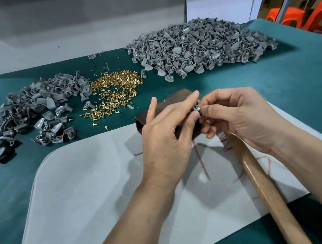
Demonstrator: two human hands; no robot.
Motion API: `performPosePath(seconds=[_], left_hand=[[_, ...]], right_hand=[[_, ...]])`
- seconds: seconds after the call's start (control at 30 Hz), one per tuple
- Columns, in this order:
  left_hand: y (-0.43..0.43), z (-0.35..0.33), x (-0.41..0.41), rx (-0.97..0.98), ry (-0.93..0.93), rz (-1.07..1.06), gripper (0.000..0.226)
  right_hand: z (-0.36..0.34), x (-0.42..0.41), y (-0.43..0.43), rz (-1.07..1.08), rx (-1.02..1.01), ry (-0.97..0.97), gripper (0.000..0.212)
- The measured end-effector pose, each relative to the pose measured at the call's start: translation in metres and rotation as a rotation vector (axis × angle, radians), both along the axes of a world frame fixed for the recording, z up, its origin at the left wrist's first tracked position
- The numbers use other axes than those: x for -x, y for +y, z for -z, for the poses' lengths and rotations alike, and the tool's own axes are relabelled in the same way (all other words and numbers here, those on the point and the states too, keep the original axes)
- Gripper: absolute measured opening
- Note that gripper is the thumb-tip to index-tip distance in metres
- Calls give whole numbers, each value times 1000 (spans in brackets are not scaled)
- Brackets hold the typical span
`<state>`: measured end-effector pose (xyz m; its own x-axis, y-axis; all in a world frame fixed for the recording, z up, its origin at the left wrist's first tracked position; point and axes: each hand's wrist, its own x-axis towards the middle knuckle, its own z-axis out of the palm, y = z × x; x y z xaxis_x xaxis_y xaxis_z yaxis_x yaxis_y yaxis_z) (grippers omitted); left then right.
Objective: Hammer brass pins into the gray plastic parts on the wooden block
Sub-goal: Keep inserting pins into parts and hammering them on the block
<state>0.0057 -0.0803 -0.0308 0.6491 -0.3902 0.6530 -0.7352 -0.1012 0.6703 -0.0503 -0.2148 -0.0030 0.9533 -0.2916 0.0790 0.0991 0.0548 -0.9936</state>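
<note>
Room: plain gray wall across the top of the frame; a white board leans against it at upper right, with orange stools beyond the far right edge.
Surface: bench with a teal cover. A pale gray sheet with rounded corners and red scribbles fills the lower centre.
Large heap of gray parts, upper right; several show brass pins fitted.
Smaller heap of gray parts, left of centre.
Loose brass pins are scattered between the two heaps.
Hammer handle: wood, lying on the sheet at lower right and running up under the right hand; the head is hidden.
Wooden block: dark, at centre, at the sheet's top edge, partly behind the left hand.
Left hand's thumb and forefinger pinch one gray plastic part above the block; its other fingers are extended.
Right hand's thumb and forefinger pinch a brass pin against that part; its remaining fingers are curled.
</note>
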Motion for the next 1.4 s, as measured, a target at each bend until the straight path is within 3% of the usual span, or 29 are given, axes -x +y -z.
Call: performPosePath(seconds=[0.17, 1.3, 1.37, 1.4], left_hand=[[0, -2, 1, -41, 8, 11, 33], [-2, -1, 3, 53, 96, -44, 27], [-3, 0, 2, 84, 137, -78, 24], [-3, 1, 1, 90, 150, -116, 21]], right_hand=[[-1, 1, 1, 10, 94, -26, 12], [3, -2, 4, 51, 118, -99, 11], [1, -2, -3, 163, 214, -62, 15], [2, -3, -9, 276, 366, -7, 19]])
